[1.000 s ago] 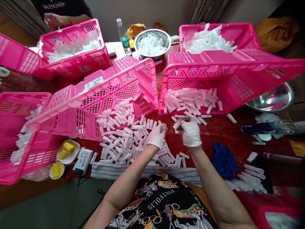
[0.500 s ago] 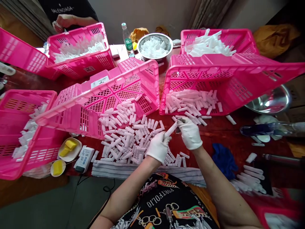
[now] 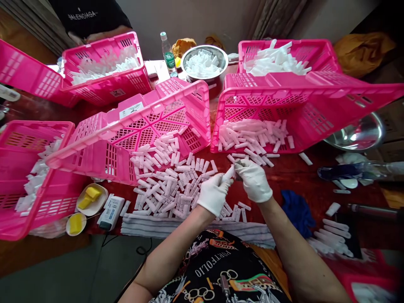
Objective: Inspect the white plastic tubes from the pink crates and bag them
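My white-gloved left hand (image 3: 215,194) pinches short white plastic tube (image 3: 229,173). White-gloved right hand (image 3: 254,181) bunches fingers by tube's tip; I can't tell what's inside.

A small workshop, set up in a plain room, is suggested: the red-covered table (image 3: 288,174) is crowded with pink crates (image 3: 318,115), and small white pieces (image 3: 170,189) are heaped in bulk. White gloves (image 3: 213,195) are worn, and another person (image 3: 91,17) is seen across the table. Behind, a wall (image 3: 195,19) is flanked by curtain-like folds (image 3: 271,25).
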`<action>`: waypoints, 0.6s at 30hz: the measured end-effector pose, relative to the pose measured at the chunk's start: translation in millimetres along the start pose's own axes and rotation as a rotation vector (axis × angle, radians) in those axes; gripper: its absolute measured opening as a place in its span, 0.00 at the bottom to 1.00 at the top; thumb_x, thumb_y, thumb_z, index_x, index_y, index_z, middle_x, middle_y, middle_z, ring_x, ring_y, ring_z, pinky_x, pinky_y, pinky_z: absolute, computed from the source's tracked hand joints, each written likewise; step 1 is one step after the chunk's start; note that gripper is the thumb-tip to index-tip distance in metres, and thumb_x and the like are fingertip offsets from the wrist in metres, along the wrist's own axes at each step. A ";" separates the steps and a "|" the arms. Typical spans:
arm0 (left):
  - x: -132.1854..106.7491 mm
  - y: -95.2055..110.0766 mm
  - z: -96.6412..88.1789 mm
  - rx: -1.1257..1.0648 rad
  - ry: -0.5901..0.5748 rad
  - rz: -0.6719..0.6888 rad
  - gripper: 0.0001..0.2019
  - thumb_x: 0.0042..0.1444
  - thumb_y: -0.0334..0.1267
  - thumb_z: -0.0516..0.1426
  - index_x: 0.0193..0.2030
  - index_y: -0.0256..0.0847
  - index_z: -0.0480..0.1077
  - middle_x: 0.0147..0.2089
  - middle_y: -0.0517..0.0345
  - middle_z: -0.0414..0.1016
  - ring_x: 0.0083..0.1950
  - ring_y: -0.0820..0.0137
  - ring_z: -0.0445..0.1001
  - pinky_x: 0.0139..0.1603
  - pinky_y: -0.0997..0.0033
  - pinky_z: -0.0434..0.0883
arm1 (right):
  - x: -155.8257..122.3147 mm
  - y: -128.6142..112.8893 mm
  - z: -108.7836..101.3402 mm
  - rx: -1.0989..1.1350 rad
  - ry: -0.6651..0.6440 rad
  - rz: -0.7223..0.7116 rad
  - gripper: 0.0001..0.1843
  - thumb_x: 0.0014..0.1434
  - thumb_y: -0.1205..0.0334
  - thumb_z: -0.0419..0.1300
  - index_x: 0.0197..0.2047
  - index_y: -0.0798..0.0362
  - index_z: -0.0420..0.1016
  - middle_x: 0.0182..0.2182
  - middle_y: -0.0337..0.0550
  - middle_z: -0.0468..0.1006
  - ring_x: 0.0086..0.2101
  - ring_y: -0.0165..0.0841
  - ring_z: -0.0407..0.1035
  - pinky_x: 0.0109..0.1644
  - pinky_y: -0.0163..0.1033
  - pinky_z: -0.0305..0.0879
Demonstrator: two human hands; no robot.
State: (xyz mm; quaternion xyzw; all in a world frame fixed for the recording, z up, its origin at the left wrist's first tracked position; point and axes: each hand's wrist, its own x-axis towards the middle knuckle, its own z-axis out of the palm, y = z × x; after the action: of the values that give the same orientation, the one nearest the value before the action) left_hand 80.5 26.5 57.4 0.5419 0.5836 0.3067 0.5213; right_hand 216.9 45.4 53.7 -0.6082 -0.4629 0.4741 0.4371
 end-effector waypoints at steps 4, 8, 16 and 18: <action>5.1 1.3 -0.5 -0.020 -0.017 -0.009 0.14 0.56 0.46 0.55 0.36 0.37 0.73 0.26 0.63 0.65 0.26 0.78 0.58 0.26 0.78 0.57 | -2.9 -2.0 3.3 -0.002 0.042 -0.032 0.17 0.57 0.45 0.56 0.35 0.51 0.71 0.30 0.40 0.71 0.29 0.30 0.64 0.33 0.37 0.62; 12.4 -20.0 0.4 0.047 -0.139 -0.040 0.14 0.55 0.48 0.55 0.34 0.38 0.72 0.25 0.64 0.65 0.26 0.78 0.60 0.25 0.79 0.57 | -9.3 3.6 -3.6 -0.043 -0.006 0.045 0.18 0.57 0.43 0.56 0.33 0.50 0.73 0.31 0.41 0.74 0.30 0.32 0.66 0.33 0.39 0.65; 20.2 -62.1 21.1 0.352 -0.371 -0.108 0.13 0.54 0.47 0.56 0.37 0.38 0.72 0.29 0.58 0.71 0.29 0.71 0.68 0.32 0.73 0.65 | -4.9 54.9 -7.3 0.001 -0.119 0.576 0.19 0.52 0.42 0.58 0.27 0.51 0.70 0.19 0.40 0.72 0.19 0.31 0.66 0.22 0.37 0.63; 28.5 -61.3 16.9 0.382 -0.406 -0.048 0.17 0.52 0.47 0.58 0.43 0.38 0.72 0.36 0.55 0.75 0.34 0.69 0.71 0.37 0.72 0.67 | 12.1 61.7 -10.5 -0.034 0.021 0.522 0.16 0.47 0.48 0.64 0.26 0.51 0.67 0.16 0.37 0.70 0.17 0.30 0.64 0.20 0.36 0.62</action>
State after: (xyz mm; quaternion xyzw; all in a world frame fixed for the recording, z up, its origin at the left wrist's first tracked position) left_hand 81.0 36.4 -11.6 0.6667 0.5270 0.0636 0.5232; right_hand 237.8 44.5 -6.5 -0.7191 -0.2936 0.5569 0.2944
